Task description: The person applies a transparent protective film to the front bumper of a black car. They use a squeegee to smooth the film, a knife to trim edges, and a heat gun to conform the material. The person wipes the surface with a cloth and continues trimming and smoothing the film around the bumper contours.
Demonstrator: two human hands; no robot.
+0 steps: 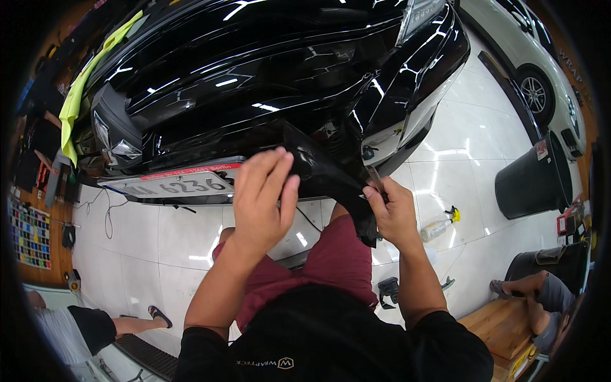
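Note:
A loose sheet of black vinyl film (331, 175) stretches from the glossy black car bumper (254, 95) toward me, its end hanging down between my knees. My right hand (394, 210) is closed, pinching the film's edge between thumb and fingers. A slim, metal-coloured tool (374, 173), perhaps a cutter knife, pokes out of the same hand; its lower part is hidden. My left hand (264, 194) is open, fingers stretched upward beside the film and in front of the licence plate (172, 183). Whether its fingertips touch the film, I cannot tell.
A yellow-topped spray bottle (440, 224) lies on the tiled floor to my right, before a black bin (533, 178). A white car (522, 60) stands beyond. A yellow-green cloth (79, 105) drapes at the left. Other people sit or stand at both lower sides, near a wooden box (499, 328).

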